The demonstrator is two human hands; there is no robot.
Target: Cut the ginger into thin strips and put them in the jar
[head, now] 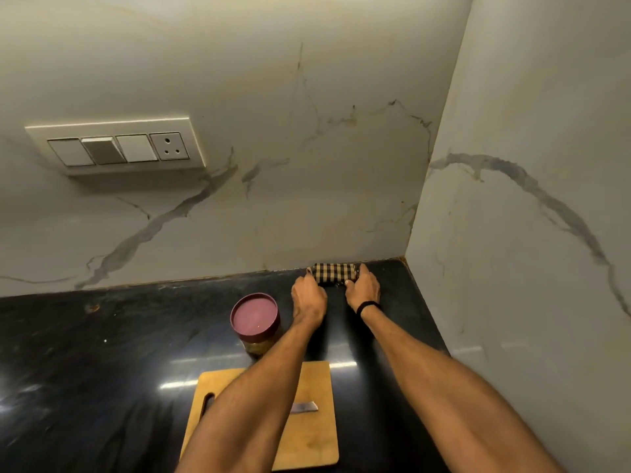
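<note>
The left hand (309,297) pinches the left end of a folded black-and-beige checked cloth (334,273) lying against the wall at the back of the dark polished stone surface (102,353). The right hand (364,289) curls round the cloth's right end. The glass jar with a round maroon lid (254,319) stands, lid on, just left of the left wrist. Nearer than both hands, under the forearms, a pale wooden cutting board (314,438) carries a steel knife (304,407).
</note>
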